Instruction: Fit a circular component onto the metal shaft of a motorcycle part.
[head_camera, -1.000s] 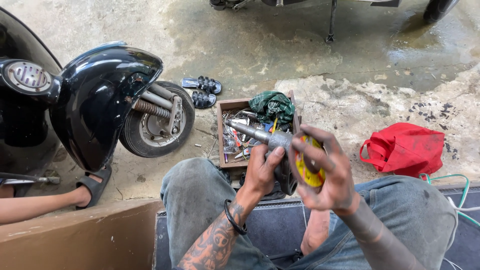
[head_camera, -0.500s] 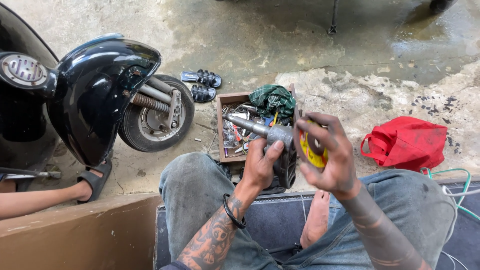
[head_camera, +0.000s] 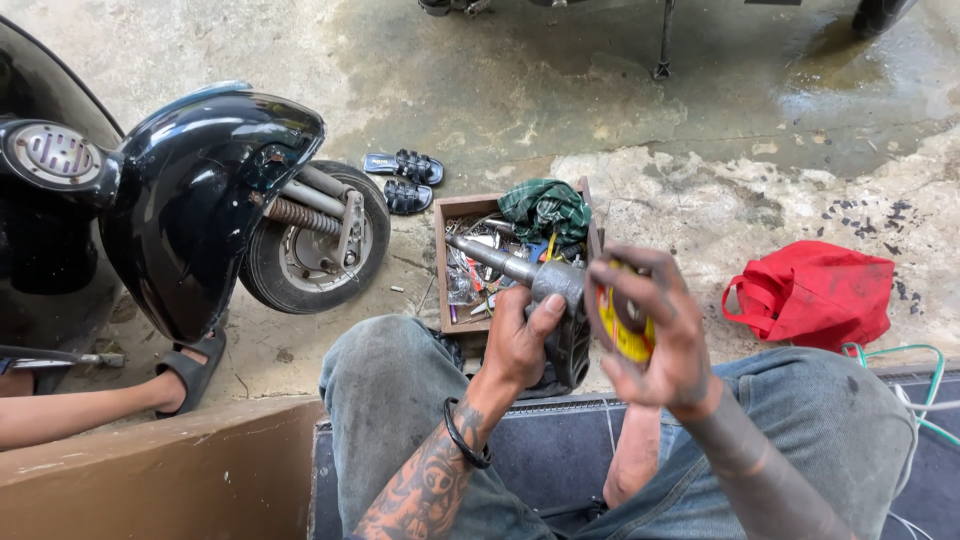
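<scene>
On stained concrete floor (head_camera: 560, 90), both hands clutch a grey metal part (head_camera: 545, 285).

Rough concrete floor (head_camera: 560, 90), stained, wet patch top right. Black scooter (head_camera: 200, 200) at left w/ front wheel (head_camera: 320, 240). Pair of sandals (head_camera: 405, 180) mid-floor, red bag (head_camera: 815, 295) right. Daylight, no walls seen.
</scene>
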